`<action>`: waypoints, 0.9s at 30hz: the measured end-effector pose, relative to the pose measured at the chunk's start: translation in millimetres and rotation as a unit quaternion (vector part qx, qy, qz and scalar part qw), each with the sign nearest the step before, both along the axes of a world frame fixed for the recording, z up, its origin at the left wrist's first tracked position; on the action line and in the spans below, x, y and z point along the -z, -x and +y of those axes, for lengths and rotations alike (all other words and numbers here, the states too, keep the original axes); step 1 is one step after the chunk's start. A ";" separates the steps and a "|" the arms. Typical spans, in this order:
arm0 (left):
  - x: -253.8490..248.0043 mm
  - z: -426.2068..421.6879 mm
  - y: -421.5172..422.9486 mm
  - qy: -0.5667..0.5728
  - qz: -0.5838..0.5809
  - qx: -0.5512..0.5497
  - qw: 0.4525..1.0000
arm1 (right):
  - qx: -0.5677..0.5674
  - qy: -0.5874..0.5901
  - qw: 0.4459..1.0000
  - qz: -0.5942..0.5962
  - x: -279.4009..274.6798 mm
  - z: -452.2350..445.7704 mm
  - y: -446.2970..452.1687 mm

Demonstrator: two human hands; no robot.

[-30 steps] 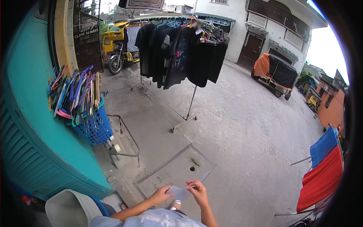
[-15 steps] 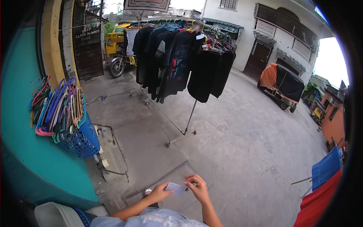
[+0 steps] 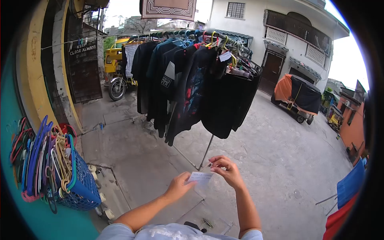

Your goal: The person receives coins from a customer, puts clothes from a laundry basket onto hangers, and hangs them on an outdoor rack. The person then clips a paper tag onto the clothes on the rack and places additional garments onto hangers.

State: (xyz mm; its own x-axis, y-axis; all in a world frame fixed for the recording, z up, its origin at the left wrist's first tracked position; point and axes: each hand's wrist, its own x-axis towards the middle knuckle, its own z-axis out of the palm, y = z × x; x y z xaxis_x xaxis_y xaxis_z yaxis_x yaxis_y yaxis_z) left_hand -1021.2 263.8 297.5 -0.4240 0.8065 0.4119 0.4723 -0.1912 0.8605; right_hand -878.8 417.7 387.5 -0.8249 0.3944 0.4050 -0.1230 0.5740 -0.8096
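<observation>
A small white paper slip (image 3: 200, 177) with faint lines of writing is held out in front of my body. My left hand (image 3: 178, 187) pinches its left edge between thumb and fingers. At the slip's upper right corner, my right hand (image 3: 226, 171) has its fingertips pinched together. A tiny dark thing shows by those fingertips, too small to name. Beyond my hands stands a clothes rack hung with dark shirts (image 3: 158, 80) and black garments (image 3: 230, 102). Another white paper (image 3: 225, 56) hangs among the hangers at its near end.
At left, a blue plastic basket (image 3: 82, 184) is stuffed with colourful hangers (image 3: 38, 160) beside a teal wall. The rack's metal leg (image 3: 206, 150) reaches the concrete ground ahead. Blue cloth (image 3: 350, 180) and red cloth (image 3: 340, 218) hang at lower right. A covered tricycle (image 3: 298, 96) stands farther back.
My view has moved closer to the rack, which looms larger. Both hands have risen and extended forward with the paper slip, my left still pinching it. The basket has shifted lower left in view.
</observation>
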 end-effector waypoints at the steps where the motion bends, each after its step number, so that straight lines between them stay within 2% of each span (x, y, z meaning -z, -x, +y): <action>1: -10.0 17.8 14.5 0.000 0.009 -0.008 1.000 | -0.008 0.006 1.000 0.000 -15.5 15.9 14.2; 3: -41.8 49.4 34.6 -0.051 0.046 -0.025 0.997 | -0.012 -0.059 0.998 0.000 -51.2 48.1 40.3; 5: -75.9 83.2 54.4 -0.109 0.081 -0.043 0.990 | -0.043 -0.047 0.998 -0.003 -93.9 80.1 65.1; 8: -123.6 133.0 81.2 -0.174 0.121 -0.077 0.974 | -0.084 -0.090 0.992 0.007 -158.3 128.5 102.0; 14: -220.8 243.2 143.2 -0.267 0.215 -0.174 0.923 | -0.061 -0.269 0.960 0.039 -274.2 230.5 180.3; 17: -258.9 297.3 176.9 -0.298 0.232 -0.227 0.898 | -0.052 -0.372 0.923 0.076 -322.7 274.8 220.0; 18: -266.8 315.5 188.5 -0.327 0.245 -0.236 0.881 | -0.048 -0.411 0.907 0.076 -335.6 291.2 233.6; 20: -282.1 341.3 206.7 -0.348 0.226 -0.243 0.877 | -0.041 -0.408 0.909 0.077 -354.2 313.6 262.4; 25: -289.2 383.2 234.6 -0.315 0.193 -0.291 0.883 | -0.114 -0.473 0.868 0.093 -372.2 354.1 325.5; 27: -288.0 394.9 241.6 -0.301 0.168 -0.285 0.894 | -0.092 -0.459 0.883 0.038 -372.3 352.7 332.7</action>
State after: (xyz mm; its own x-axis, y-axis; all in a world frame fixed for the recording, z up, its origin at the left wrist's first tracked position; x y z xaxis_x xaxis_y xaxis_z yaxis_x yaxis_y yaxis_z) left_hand -1262.9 658.8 585.5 -0.4670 0.0883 0.8798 0.8530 -0.2171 0.4746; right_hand -1211.5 770.4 759.8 -0.7970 -0.2675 0.5416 -0.3169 0.9484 0.0020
